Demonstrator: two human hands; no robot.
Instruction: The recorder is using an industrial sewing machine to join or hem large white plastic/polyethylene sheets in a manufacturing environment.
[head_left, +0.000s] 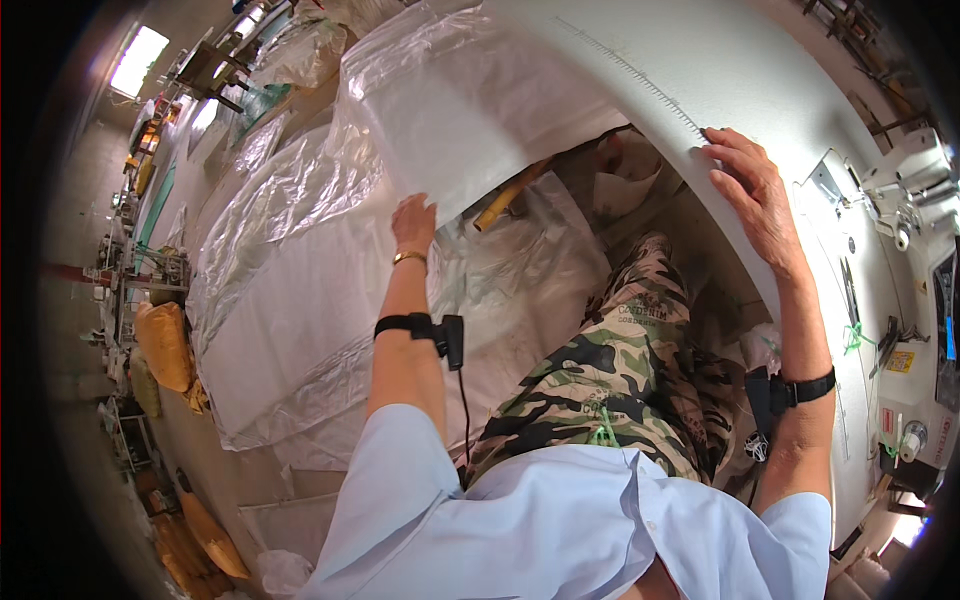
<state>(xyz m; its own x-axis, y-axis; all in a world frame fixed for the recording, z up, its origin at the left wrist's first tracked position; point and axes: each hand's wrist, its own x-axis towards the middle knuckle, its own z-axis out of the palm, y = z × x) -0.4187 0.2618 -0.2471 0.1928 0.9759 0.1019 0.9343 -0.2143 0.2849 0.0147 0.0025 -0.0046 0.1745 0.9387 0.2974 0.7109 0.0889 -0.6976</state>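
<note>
My left hand is closed at the near corner of a thin white sheet, which stretches away toward the far side. Shiny clear plastic sheeting lies beneath and to the left of it. My right hand rests on the pale sewing machine table, fingers extended and slightly apart, near the end of a ruler scale marked on the surface. Nothing shows between those fingers.
At the right, a white sewing machine stands on the table, with green thread nearby. A yellowish rod shows below the table edge. Orange-yellow sacks and racks line the left side.
</note>
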